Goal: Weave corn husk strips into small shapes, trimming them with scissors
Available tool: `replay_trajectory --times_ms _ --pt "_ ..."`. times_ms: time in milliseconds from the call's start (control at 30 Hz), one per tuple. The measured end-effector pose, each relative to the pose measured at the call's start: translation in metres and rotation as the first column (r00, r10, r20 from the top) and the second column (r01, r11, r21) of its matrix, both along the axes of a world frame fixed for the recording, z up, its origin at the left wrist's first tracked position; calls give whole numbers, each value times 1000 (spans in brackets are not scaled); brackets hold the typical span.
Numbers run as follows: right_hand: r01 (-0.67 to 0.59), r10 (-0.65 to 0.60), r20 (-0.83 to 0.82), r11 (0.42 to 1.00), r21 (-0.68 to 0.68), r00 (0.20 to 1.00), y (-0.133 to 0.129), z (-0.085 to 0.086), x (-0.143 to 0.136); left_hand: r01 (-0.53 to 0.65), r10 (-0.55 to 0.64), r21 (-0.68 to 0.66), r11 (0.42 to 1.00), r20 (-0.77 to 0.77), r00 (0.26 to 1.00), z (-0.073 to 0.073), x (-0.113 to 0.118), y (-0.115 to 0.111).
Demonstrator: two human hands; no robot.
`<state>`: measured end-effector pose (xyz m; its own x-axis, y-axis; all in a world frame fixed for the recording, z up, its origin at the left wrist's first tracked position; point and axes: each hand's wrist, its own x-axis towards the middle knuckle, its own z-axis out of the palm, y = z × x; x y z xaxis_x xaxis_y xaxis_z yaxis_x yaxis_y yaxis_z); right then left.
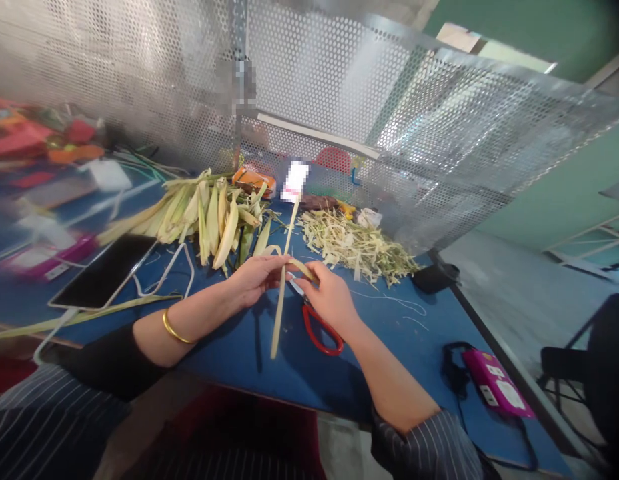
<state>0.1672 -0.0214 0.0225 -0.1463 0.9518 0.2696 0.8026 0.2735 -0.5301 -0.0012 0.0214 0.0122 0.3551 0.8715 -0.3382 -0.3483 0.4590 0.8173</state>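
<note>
Two lengths of pale strip (279, 313) crossed where the left hand (255, 277) pinched tight, apparently against slipping, while the right hand (332, 297) pinched a bent part, red-handled scissors (308, 323) showing beneath it.

The surface (414, 367) looks smooth and matt; along its far edge, a shiny perforated metal screen (309, 60); near its right edge, a glossy plastic packet (489, 377); papery, fibrous strip (279, 313); smooth, plastic-looking scissor handles (308, 327); polished metal bangle (174, 334).
</note>
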Motion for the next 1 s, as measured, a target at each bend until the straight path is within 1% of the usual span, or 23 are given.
replay_trajectory --times_ms 67,133,200,267,333,400,467,533,567,633,700,800,900,933,1000 --pt "-23 20 -54 998 -57 998 -1 1 0 3 -3 -17 1000 20 1000 0 0 1" --pt "-32 30 -58 999 -27 998 -3 3 -2 -10 10 -23 1000 21 1000 0 -1 1" --pt "-34 33 20 999 35 999 -7 4 -4 -33 33 -14 999 9 999 0 -1 1" --pt "-44 39 112 998 39 993 -11 4 -6 -54 54 -17 998 15 998 0 -2 1" --pt "-55 60 160 998 -31 985 -12 4 -5 -52 54 -50 997 37 998 1 -2 2" --pt "-87 103 134 989 -118 986 -10 5 -2 -39 43 -88 995 53 998 2 -2 3" --pt "-113 116 16 986 -125 993 -5 7 3 -18 24 -89 996 67 997 3 -2 2" --pt "-78 64 -184 994 -73 981 0 10 6 18 -13 -66 998 71 997 3 0 -1" --pt "-40 19 -297 997 -63 955 2 12 7 48 -44 -53 997 67 997 2 1 -3" --pt "3 -58 -498 994 -110 865 6 13 5 124 -123 -27 992 44 991 0 3 -9" --pt "-24 -98 -623 983 -184 776 8 10 0 196 -196 -11 981 15 981 -2 6 -14" --pt "-35 -129 -718 977 -209 684 9 3 -6 259 -259 16 966 -14 966 -3 8 -18" --pt "23 -155 -753 983 -183 639 12 -6 -8 302 -301 55 952 -28 953 -2 7 -17" --pt "32 -175 -759 980 -199 628 13 -9 -8 316 -315 61 947 -28 949 -1 7 -17" --pt "-6 -218 -765 960 -279 606 15 -13 -8 332 -331 45 942 -19 943 0 5 -15"
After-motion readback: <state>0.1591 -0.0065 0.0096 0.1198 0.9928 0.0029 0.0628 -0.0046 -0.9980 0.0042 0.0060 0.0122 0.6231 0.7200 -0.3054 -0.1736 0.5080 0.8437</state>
